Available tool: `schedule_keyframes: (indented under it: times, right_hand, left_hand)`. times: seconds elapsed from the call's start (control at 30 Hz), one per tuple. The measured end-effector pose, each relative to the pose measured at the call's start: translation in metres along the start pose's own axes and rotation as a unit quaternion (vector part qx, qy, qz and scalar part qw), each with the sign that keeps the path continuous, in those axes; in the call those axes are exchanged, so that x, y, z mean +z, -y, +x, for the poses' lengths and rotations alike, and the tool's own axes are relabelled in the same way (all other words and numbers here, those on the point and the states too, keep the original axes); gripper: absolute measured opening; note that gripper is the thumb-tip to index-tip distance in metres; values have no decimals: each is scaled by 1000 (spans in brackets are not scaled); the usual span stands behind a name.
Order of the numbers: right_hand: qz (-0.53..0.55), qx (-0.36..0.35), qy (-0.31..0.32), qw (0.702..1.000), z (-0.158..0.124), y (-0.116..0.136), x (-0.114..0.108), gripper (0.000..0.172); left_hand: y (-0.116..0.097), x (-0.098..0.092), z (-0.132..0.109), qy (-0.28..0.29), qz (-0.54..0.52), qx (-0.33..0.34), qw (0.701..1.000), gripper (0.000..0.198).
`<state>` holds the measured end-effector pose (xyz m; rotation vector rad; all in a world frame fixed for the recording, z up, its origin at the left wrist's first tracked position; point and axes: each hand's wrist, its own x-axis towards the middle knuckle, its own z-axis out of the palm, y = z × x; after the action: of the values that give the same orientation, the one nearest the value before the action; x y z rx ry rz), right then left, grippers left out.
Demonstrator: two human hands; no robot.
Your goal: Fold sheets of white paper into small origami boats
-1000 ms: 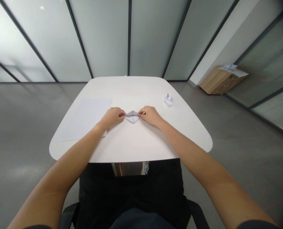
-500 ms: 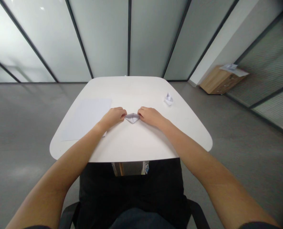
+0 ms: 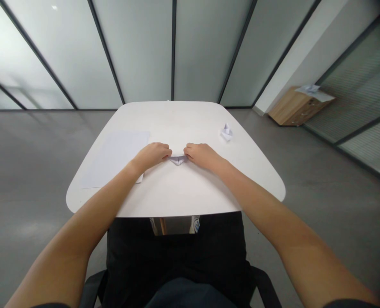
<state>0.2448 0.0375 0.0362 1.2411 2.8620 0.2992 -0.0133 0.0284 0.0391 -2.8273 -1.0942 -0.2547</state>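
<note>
A small folded piece of white paper (image 3: 178,160) lies on the white table (image 3: 183,188), in the middle, between both hands. My left hand (image 3: 154,155) pinches its left end with curled fingers. My right hand (image 3: 201,155) pinches its right end the same way. Only a narrow, flattened strip of the paper shows between the fingertips; the rest is hidden under them.
A flat white sheet of paper (image 3: 116,158) lies on the table to the left of my left hand. A small folded paper boat (image 3: 227,131) stands at the right side of the table. A wooden cabinet (image 3: 292,108) with papers on it stands by the far right wall.
The folded paper looked like a wide diamond one second ago; it now shows as a thin flattened strip. Both hands have drawn slightly closer together over it.
</note>
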Motion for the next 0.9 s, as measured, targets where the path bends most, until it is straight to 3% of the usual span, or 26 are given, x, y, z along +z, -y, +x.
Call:
schedule_keyframes:
  times: [0.37,0.63,0.8,0.9]
  right_hand:
    - [-30,-22,25,999,-2,-5,-2,29]
    - [-49,-24,44,998,-15,9,-6,32]
    - [-14,7,20,1000,-22,17,-8,47]
    - [-5,5,24,1000,-21,18,-8,47]
  left_hand:
    - [-6,-2,-10,-2,4,-60,998,26]
    - [-16,-5,-11,30,69,-97,992,35]
    - [-24,-2,-13,0,65,-83,994,29]
    - [-23,3,-11,-18,34,-40,998,27]
